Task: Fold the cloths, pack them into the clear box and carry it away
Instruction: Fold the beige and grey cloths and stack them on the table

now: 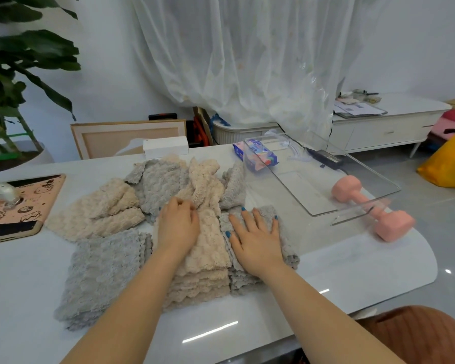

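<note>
A: What are the hands doing?

B: The left hand (177, 224) lies on a beige cloth (210, 232) with its fingers curled down into the fabric, gripping it. The fingertips are buried, so I can't see how much they hold. The right hand (255, 240) lies flat with its fingers spread, pressing on a grey stack (289, 256).

A: What is under the beige cloth?

B: A beige stack (202, 287) of folded cloths, touching the grey stack. The layers show only at the near edge, and both forearms hide part of each stack.

A: And the other cloths?

B: A second grey stack (100, 274) lies just left of the left forearm. Beyond the hands is a loose pile (163, 179) of grey and beige cloths. They overlap too much to tell them apart.

A: Where is the box?

B: The box (313, 179) sits on the tabletop (352, 264), right of the pile and apart from the hands. Its near handle is blurred. A pink dumbbell (373, 208) shows partly through its wall, and I can't tell whether they touch. A tissue pack (255, 153) shows through the far corner, and whether it is inside or behind is unclear.
</note>
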The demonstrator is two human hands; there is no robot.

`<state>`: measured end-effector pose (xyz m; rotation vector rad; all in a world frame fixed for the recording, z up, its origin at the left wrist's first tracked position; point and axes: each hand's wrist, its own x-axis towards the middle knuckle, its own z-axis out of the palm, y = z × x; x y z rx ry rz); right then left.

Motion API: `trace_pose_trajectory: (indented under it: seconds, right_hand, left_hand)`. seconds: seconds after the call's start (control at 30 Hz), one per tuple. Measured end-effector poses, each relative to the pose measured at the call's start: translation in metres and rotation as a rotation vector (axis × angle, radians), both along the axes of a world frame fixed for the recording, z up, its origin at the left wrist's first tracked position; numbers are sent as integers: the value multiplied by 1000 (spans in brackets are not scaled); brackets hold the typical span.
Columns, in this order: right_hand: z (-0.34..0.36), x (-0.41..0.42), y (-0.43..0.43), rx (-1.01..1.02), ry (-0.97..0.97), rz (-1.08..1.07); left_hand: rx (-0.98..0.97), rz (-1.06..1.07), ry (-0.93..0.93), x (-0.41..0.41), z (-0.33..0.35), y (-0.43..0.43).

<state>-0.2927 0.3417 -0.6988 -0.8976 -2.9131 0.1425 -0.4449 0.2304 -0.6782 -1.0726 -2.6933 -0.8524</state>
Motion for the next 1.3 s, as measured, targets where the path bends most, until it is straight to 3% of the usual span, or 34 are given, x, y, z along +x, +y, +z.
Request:
trace_pose_trajectory:
  seconds: [0.17,0.27,0.37,0.47,0.6,0.73,0.8,0.83,0.9,0.97,1.03,1.13,1.3]
  right_hand:
    - [0,-2,1,-48,8,1]
    - [8,-2,6,-141,-29,13]
    - [25,-5,12,-312,10,-8]
    - [48,-11,12,-397,295,-103]
    - [82,-21,-8,-602,615,-20]
    - [99,-37,-18,-1230,838,-158]
    - [96,-43,-21,-1550,841,-206]
    - [92,-46,-23,-1596,806,-215]
    - [91,-53,-31,-1598,731,-221]
    - [95,-64,-42,-1694,791,-163]
    - [109,-78,-57,-1734,913,-70]
    - [131,-102,-94,-1568,1007,0]
    - [124,-138,-173,-1486,742,9]
  left_hand:
    - [-339,-61,-123,-16,-18,24]
    - [-352,-95,-147,-20,-15,26]
    - [1,-142,-269,-14,4,16]
    - [350,-219,-437,-9,42,5]
    - [618,-263,-529,1,98,-1]
    - [839,-335,-689,14,135,-17]
    - [993,-415,-863,17,152,-28]
    - [1060,-451,-938,18,159,-33]
    - [1148,-507,-1021,15,169,-47]
    - [1157,-516,-1004,10,176,-67]
    - [1102,-430,-924,4,178,-89]
    - [1068,-182,-822,-18,166,-130]
    - [1159,151,-958,-60,115,-223]
